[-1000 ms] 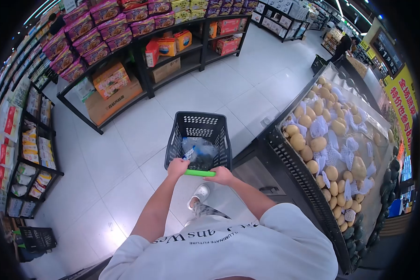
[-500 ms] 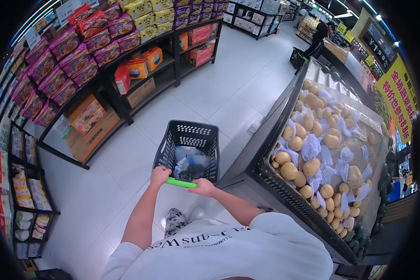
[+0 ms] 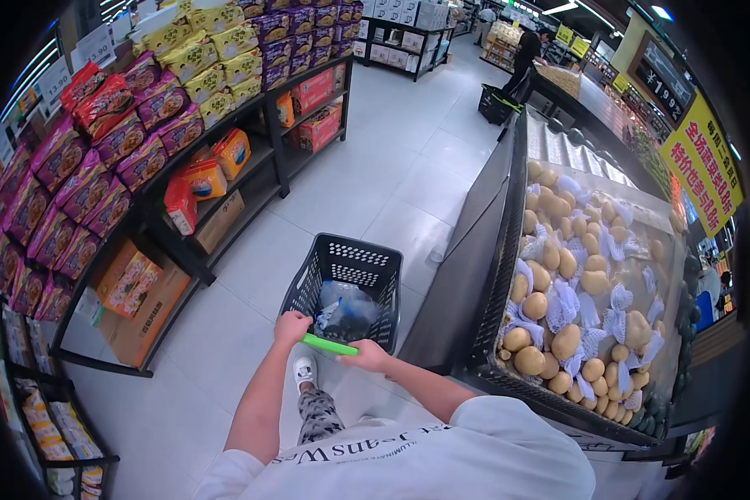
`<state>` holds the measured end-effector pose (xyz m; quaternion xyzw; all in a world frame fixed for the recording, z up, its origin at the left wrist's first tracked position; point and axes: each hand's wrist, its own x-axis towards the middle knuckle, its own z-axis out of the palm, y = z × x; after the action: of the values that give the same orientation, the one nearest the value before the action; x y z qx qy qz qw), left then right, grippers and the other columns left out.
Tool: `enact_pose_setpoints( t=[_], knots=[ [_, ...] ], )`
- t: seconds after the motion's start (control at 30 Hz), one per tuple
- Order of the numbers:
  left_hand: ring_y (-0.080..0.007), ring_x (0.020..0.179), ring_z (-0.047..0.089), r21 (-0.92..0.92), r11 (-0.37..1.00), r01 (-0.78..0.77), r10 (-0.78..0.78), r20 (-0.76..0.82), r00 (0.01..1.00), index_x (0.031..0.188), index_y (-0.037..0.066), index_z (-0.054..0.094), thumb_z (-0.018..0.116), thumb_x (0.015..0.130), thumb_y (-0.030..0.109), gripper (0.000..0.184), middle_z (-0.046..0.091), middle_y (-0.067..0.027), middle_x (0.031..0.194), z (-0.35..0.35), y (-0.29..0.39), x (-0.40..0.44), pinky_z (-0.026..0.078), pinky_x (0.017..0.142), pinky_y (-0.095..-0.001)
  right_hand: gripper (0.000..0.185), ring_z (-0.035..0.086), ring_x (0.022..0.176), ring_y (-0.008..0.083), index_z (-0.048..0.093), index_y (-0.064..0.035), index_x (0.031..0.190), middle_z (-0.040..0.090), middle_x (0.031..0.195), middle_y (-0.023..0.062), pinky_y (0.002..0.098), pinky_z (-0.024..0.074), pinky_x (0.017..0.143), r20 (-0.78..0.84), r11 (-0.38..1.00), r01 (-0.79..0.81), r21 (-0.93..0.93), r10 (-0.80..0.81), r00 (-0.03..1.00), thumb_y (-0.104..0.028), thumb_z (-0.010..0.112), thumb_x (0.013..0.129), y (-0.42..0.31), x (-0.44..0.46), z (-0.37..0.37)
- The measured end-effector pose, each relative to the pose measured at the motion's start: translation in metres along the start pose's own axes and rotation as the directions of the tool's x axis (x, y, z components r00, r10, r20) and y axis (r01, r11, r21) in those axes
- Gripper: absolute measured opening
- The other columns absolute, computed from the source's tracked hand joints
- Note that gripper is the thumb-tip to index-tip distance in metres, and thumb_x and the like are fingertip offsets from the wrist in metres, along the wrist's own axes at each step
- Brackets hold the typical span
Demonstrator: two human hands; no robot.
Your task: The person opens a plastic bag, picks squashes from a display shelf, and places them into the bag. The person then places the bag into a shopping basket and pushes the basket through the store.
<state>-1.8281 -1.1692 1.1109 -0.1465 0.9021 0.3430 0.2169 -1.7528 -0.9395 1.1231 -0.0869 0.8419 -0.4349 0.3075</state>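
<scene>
Both my hands grip the bright green handle [image 3: 329, 344] of a black shopping basket [image 3: 360, 252]. My left hand [image 3: 292, 327] is closed round the handle's left end, and my right hand [image 3: 367, 357] round its right end. Inside the basket lie clear plastic bags [image 3: 346, 310] with dark contents that I cannot make out. The basket's perforated walls stand in front of my legs, above or on the pale tiled floor. One white shoe [image 3: 305, 370] shows just below my left hand.
To the right is a stand heaped with potatoes [image 3: 566, 340], some in white foam nets. Its dark side panel [image 3: 467, 258] is close to the basket. Left, packaged noodles [image 3: 67, 196] fill a black shelf [image 3: 175, 242]. A person [image 3: 527, 58] stands far ahead beside another basket [image 3: 497, 103].
I have moved forward along the aisle with the basket; shelf and potato stand have come nearer. One foot has stepped forward. Both hands keep their hold on the handle.
</scene>
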Motion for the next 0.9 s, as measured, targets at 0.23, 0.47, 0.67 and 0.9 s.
enact_pose_setpoints(
  t=[0.23, 0.47, 0.67, 0.9],
  knots=[
    [-0.0292, 0.091, 0.064, 0.053, 0.993, -0.110, 0.105, 0.091, 0.990, 0.087, 0.012, 0.073, 0.063, 0.071, 0.038, 0.032, 0.069, -0.0116, 0.092, -0.001, 0.052, 0.065, 0.049, 0.082, -0.0386, 0.045, 0.063, 0.067, 0.0210, 0.070, -0.0051, 0.091, 0.066, 0.073, 0.0106, 0.0350, 0.0482, 0.067, -0.124, 0.983, -0.185, -0.015, 0.182, 0.975, -0.047, 0.067, 0.074, -0.004, 0.032, -0.039],
    [-0.0295, 0.096, 0.063, 0.083, 0.975, -0.204, 0.184, 0.205, 0.961, 0.091, 0.011, 0.071, 0.062, 0.072, 0.038, 0.034, 0.067, -0.0127, 0.099, 0.009, 0.097, 0.118, 0.048, 0.085, -0.0400, 0.040, 0.062, 0.065, 0.0235, 0.068, -0.0022, 0.089, 0.065, 0.072, 0.0145, 0.0357, 0.0481, 0.066, -0.250, 0.984, -0.179, 0.013, 0.177, 0.952, -0.040, 0.067, 0.074, 0.000, 0.053, -0.074],
    [-0.0299, 0.095, 0.063, 0.098, 0.962, -0.253, 0.223, 0.244, 0.944, 0.091, 0.010, 0.071, 0.062, 0.072, 0.039, 0.035, 0.068, -0.0133, 0.097, 0.011, 0.129, 0.150, 0.048, 0.084, -0.0410, 0.043, 0.062, 0.065, 0.0266, 0.069, -0.0033, 0.088, 0.064, 0.071, 0.0165, 0.0370, 0.0485, 0.066, -0.332, 0.964, -0.265, 0.035, 0.261, 0.906, -0.042, 0.068, 0.070, 0.005, 0.074, -0.101],
    [-0.0303, 0.095, 0.063, 0.102, 0.954, -0.282, 0.244, 0.287, 0.927, 0.090, 0.011, 0.071, 0.061, 0.073, 0.039, 0.034, 0.068, -0.0133, 0.097, 0.019, 0.163, 0.190, 0.048, 0.084, -0.0409, 0.040, 0.061, 0.063, 0.0260, 0.069, -0.0048, 0.087, 0.063, 0.068, 0.0155, 0.0371, 0.0480, 0.065, -0.339, 0.962, -0.270, 0.035, 0.266, 0.903, -0.042, 0.068, 0.071, 0.021, 0.099, -0.137]
  ],
)
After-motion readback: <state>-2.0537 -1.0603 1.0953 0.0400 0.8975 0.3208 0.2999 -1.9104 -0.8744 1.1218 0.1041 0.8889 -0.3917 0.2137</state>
